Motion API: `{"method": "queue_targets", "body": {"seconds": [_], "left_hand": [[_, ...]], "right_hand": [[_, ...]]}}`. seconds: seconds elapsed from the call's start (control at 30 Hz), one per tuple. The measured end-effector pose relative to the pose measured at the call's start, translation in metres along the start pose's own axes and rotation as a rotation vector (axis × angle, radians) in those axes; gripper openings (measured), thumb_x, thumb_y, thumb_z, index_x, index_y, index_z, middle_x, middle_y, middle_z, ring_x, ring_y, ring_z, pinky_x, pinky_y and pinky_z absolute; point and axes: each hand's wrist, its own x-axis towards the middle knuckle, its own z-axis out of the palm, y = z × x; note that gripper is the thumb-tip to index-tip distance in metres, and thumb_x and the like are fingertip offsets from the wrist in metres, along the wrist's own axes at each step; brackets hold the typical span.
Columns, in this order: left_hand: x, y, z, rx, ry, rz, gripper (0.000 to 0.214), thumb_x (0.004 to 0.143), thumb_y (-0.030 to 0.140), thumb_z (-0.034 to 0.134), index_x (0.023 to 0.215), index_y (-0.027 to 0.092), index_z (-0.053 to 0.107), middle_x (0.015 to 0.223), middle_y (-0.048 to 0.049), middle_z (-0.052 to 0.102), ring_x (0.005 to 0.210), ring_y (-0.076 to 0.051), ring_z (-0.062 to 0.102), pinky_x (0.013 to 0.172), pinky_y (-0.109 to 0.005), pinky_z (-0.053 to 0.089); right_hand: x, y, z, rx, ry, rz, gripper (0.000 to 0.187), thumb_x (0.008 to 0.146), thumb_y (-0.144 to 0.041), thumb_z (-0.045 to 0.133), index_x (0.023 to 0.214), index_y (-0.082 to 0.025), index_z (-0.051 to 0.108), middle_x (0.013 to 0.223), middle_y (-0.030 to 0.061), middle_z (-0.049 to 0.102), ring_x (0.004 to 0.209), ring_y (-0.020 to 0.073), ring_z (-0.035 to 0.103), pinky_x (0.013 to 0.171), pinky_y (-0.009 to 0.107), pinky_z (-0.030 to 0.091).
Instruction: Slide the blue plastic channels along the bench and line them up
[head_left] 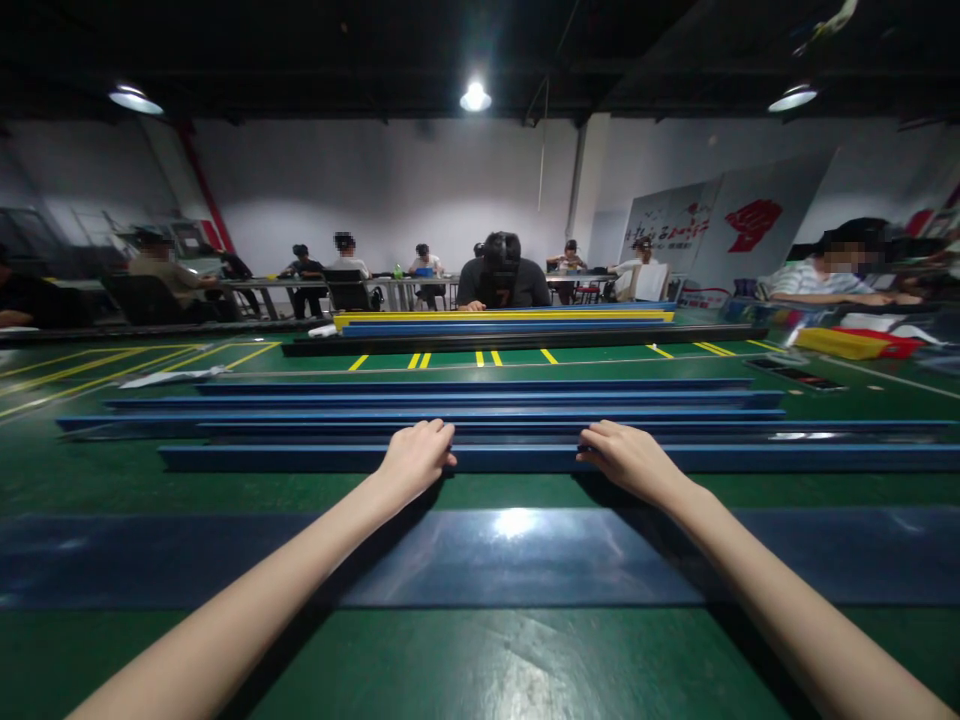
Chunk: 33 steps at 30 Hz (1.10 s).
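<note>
My left hand (420, 447) is closed over the nearest long blue plastic channel strip (517, 459), its fingers curled across the upper edge. Farther right along that same strip, my right hand (616, 452) grips it in a like way, thumb and fingers bent round the edge. Several more blue channel strips (480, 386) lie behind it, roughly parallel. Between me and the held strip, a wide flat blue strip (480, 560) with a glossy face rests on the green surface.
Yellow (502, 317) and black strips (525, 341) lie farther back on the green table (510, 650). A phone (806, 377) and a yellow tray (840, 343) are at the right. A person in dark clothes (504, 275) sits opposite; several others work behind.
</note>
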Motion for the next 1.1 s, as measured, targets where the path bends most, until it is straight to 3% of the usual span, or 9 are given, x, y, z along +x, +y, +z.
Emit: {"method": "queue_targets", "body": {"seconds": [0.17,0.43,0.53,0.67,0.83,0.93,1.1], "left_hand": [[-0.011,-0.021,0.006,0.084,0.031,-0.036,0.008,0.083,0.022,0.045,0.082,0.017,0.051,0.085,-0.0052,0.058,0.082,-0.02,0.055,0.064,-0.028,0.037],[-0.017,-0.021,0.012,0.118,0.09,0.003,0.01,0.084,0.021,0.045,0.081,0.015,0.052,0.084,-0.0078,0.057,0.082,-0.022,0.054,0.067,-0.03,0.035],[-0.021,-0.023,0.012,0.069,0.118,-0.004,0.017,0.085,0.03,0.045,0.08,0.016,0.053,0.084,-0.0076,0.057,0.082,-0.022,0.053,0.067,-0.03,0.035],[-0.029,-0.026,0.012,0.027,0.172,0.006,0.035,0.086,0.046,0.035,0.085,0.017,0.055,0.086,-0.0068,0.058,0.083,-0.02,0.052,0.07,-0.029,0.035],[-0.023,-0.032,0.013,-0.006,0.182,-0.004,0.039,0.09,0.04,0.026,0.084,0.018,0.057,0.086,-0.005,0.059,0.084,-0.017,0.052,0.074,-0.027,0.036],[-0.013,-0.039,0.02,-0.009,0.237,-0.039,0.039,0.09,0.04,0.025,0.093,0.019,0.058,0.098,-0.0068,0.058,0.09,-0.018,0.051,0.077,-0.029,0.037],[0.001,-0.052,0.035,-0.028,0.276,-0.062,0.038,0.089,0.038,0.025,0.105,0.02,0.055,0.112,-0.0073,0.056,0.102,-0.02,0.048,0.084,-0.033,0.033]], "right_hand": [[-0.018,0.02,0.007,-0.032,0.043,0.072,0.017,0.085,-0.025,0.042,0.079,-0.019,0.057,0.078,0.005,0.06,0.074,0.0156,0.053,0.06,0.024,0.034],[-0.014,0.018,0.006,-0.017,0.016,0.06,0.023,0.083,-0.016,0.039,0.074,-0.018,0.059,0.074,0.0046,0.061,0.074,0.016,0.053,0.059,0.024,0.036],[-0.016,0.017,0.006,0.002,0.022,0.06,0.025,0.083,-0.015,0.037,0.072,-0.019,0.059,0.073,0.0048,0.061,0.075,0.0161,0.052,0.058,0.024,0.035],[-0.018,0.016,0.005,0.001,0.017,0.051,0.023,0.084,-0.018,0.039,0.072,-0.019,0.059,0.074,0.0048,0.061,0.075,0.0164,0.052,0.058,0.024,0.035],[-0.015,0.02,0.0,-0.004,-0.028,0.044,0.019,0.082,-0.022,0.041,0.074,-0.019,0.058,0.076,0.0047,0.061,0.074,0.0172,0.053,0.059,0.026,0.035],[-0.012,0.026,0.0,0.008,0.003,0.028,0.017,0.079,-0.028,0.046,0.085,-0.019,0.059,0.09,0.0067,0.061,0.083,0.02,0.052,0.067,0.029,0.036],[-0.008,0.038,0.008,0.065,0.068,0.067,0.041,0.076,-0.039,0.049,0.113,-0.021,0.051,0.118,0.0104,0.052,0.107,0.0253,0.045,0.083,0.038,0.034]]}}
